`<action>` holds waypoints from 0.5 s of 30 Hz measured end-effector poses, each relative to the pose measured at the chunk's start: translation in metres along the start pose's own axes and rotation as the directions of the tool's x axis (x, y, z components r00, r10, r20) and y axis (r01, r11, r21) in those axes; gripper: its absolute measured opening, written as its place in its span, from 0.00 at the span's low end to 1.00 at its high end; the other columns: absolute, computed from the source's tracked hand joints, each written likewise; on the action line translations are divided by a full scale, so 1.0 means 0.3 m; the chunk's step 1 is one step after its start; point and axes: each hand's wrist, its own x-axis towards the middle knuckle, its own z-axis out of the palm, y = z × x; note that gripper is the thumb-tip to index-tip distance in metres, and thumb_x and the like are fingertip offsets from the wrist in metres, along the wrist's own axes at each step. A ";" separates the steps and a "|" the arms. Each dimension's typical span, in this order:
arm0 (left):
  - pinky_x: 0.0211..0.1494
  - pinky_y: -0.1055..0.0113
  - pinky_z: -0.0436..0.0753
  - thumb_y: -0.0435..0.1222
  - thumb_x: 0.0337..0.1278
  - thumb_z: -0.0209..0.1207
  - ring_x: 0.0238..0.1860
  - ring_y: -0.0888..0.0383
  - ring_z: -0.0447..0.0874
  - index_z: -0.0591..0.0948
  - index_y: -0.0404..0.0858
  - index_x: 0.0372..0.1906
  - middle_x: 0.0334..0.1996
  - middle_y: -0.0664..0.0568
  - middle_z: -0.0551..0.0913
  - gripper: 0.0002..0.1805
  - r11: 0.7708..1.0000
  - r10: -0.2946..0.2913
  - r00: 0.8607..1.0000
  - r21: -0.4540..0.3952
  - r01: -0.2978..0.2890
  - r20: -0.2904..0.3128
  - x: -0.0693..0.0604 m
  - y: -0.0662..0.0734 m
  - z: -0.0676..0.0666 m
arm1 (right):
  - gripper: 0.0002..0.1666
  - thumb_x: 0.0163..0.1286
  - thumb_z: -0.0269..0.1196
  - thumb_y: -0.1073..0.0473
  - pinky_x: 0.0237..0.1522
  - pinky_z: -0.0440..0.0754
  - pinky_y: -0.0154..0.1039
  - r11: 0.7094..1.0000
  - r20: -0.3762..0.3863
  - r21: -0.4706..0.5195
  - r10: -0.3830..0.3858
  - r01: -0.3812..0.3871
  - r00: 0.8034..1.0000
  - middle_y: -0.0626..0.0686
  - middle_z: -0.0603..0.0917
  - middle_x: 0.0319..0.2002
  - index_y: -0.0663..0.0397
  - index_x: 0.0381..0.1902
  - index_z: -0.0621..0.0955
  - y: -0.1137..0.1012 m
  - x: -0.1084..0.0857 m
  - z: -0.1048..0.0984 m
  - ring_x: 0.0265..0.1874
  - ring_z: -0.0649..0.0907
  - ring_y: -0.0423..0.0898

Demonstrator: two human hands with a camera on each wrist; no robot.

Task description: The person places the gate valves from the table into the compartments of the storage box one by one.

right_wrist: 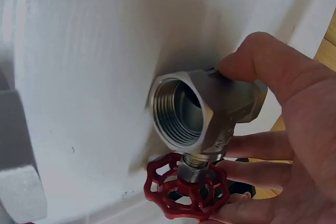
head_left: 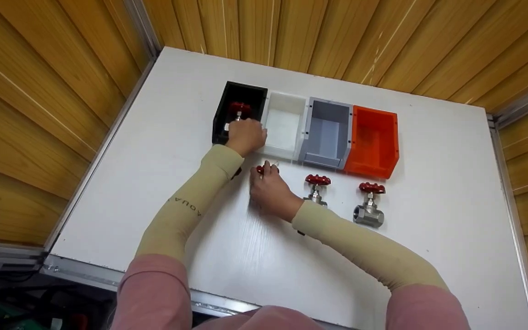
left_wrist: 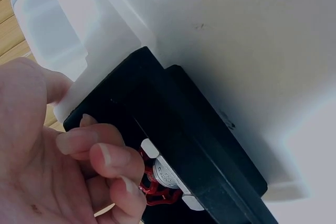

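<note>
"What are the hands doing?"

"The right hand (head_left: 272, 190) is gripping a valve (right_wrist: 226, 103) before the white bin (head_left: 284, 123); whether it's touching the table (head_left: 245, 256), I can't tell. The left hand (head_left: 246, 136) is curling loosely, apparently grasping nothing, beside another valve (head_left: 240, 109) sitting in the black bin (head_left: 245, 91)."

"What's worrying you?"

"If the thumb is slipping on smooth metal, the gripped valve could be twisting loose. Farther right, two more valves (head_left: 369, 215) are resting; the right wrist could be knocking the nearer."
</note>
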 end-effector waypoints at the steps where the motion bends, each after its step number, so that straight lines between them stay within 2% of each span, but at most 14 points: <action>1: 0.38 0.51 0.82 0.52 0.69 0.42 0.38 0.47 0.85 0.84 0.38 0.38 0.40 0.44 0.86 0.26 1.000 -0.001 1.000 -0.001 0.001 0.001 0.000 0.000 0.000 | 0.27 0.56 0.64 0.48 0.43 0.81 0.56 1.000 0.007 -0.004 0.003 -0.003 1.000 0.61 0.81 0.54 0.61 0.47 0.84 -0.001 0.001 -0.001 0.50 0.81 0.68; 5: 0.37 0.51 0.82 0.52 0.70 0.42 0.36 0.48 0.85 0.83 0.38 0.36 0.37 0.45 0.86 0.26 1.000 -0.001 1.000 0.001 0.001 -0.002 -0.001 0.000 -0.001 | 0.23 0.60 0.62 0.52 0.41 0.83 0.57 1.000 0.007 0.006 0.021 -0.021 1.000 0.60 0.80 0.56 0.59 0.49 0.84 -0.007 -0.001 0.000 0.53 0.80 0.67; 11: 0.35 0.53 0.82 0.52 0.70 0.41 0.33 0.49 0.84 0.82 0.38 0.33 0.35 0.45 0.85 0.26 1.000 0.002 1.000 0.007 -0.002 0.001 -0.001 -0.002 -0.001 | 0.18 0.68 0.55 0.60 0.42 0.83 0.59 0.997 0.060 0.059 0.044 -0.048 0.997 0.59 0.74 0.63 0.54 0.53 0.82 -0.004 -0.011 0.012 0.58 0.76 0.66; 15: 0.35 0.52 0.82 0.52 0.70 0.42 0.34 0.49 0.85 0.83 0.38 0.35 0.36 0.45 0.86 0.26 1.000 0.004 1.000 0.000 -0.004 -0.004 -0.001 -0.002 -0.001 | 0.21 0.70 0.56 0.52 0.44 0.82 0.57 0.994 0.055 0.075 0.072 -0.076 0.996 0.60 0.71 0.66 0.52 0.57 0.80 0.005 -0.018 0.026 0.60 0.75 0.65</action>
